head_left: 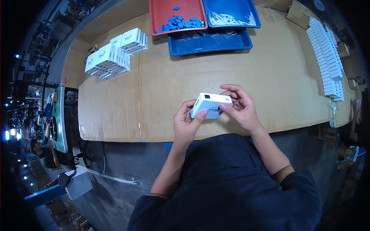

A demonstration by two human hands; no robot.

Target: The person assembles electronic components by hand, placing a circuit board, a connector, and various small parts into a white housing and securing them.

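A small white box with a dark square on its upper edge is held up over the near part of the table, between both hands. My left hand grips its left end, thumb on the face toward me and fingers behind. At the right end, my right hand has its thumb pressed on the same face, with the index finger raised off the box. Some of the right fingers are hidden behind the box.
Cardboard covers the table. White boxes stand stacked at the left and in a long row at the right. At the back are a red tray of blue parts, a blue tray of white sticks, and another blue tray holding clear bags.
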